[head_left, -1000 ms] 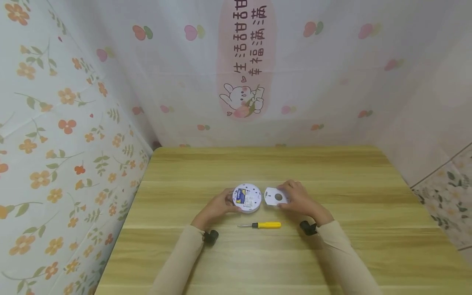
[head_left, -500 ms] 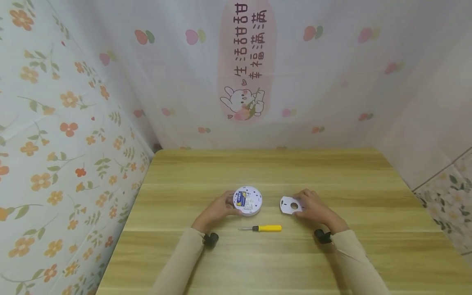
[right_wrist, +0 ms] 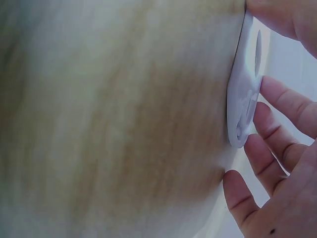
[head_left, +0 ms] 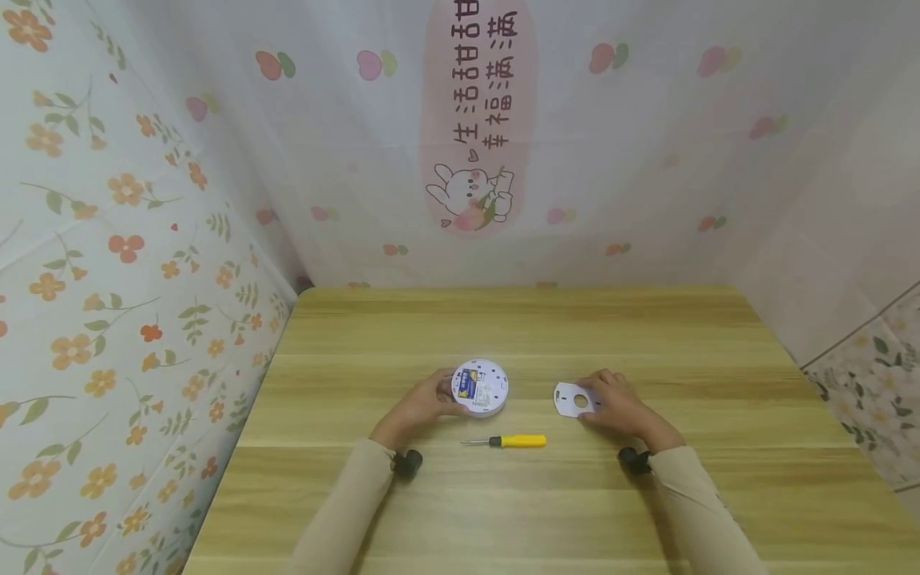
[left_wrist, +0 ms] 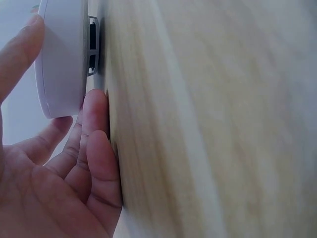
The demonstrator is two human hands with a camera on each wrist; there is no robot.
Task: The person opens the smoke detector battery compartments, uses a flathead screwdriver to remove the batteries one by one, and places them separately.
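My left hand (head_left: 424, 399) grips a round white smoke detector (head_left: 492, 391) by its left side, thumb and fingers at the rim. Its flat back faces up, with a blue and yellow label and small slots. In the left wrist view, a vented part of the smoke detector (left_wrist: 62, 59) faces the wood, close over it. To the right, my right hand (head_left: 616, 402) holds a white mounting plate (head_left: 566, 399) with a round hole, thumb on one edge and fingertips along another. The right wrist view shows the mounting plate (right_wrist: 240, 111) lying flat at the table surface.
A screwdriver (head_left: 523, 441) with a yellow handle lies in front of the smoke detector, tip to the left. Everything rests on a wood-grain table (head_left: 460, 511). Patterned curtains (head_left: 345, 160) hang behind it and along the left side.
My right hand has moved right with the mounting plate, away from the smoke detector, and lowered it to the table. My left hand and the smoke detector have stayed nearly in place.
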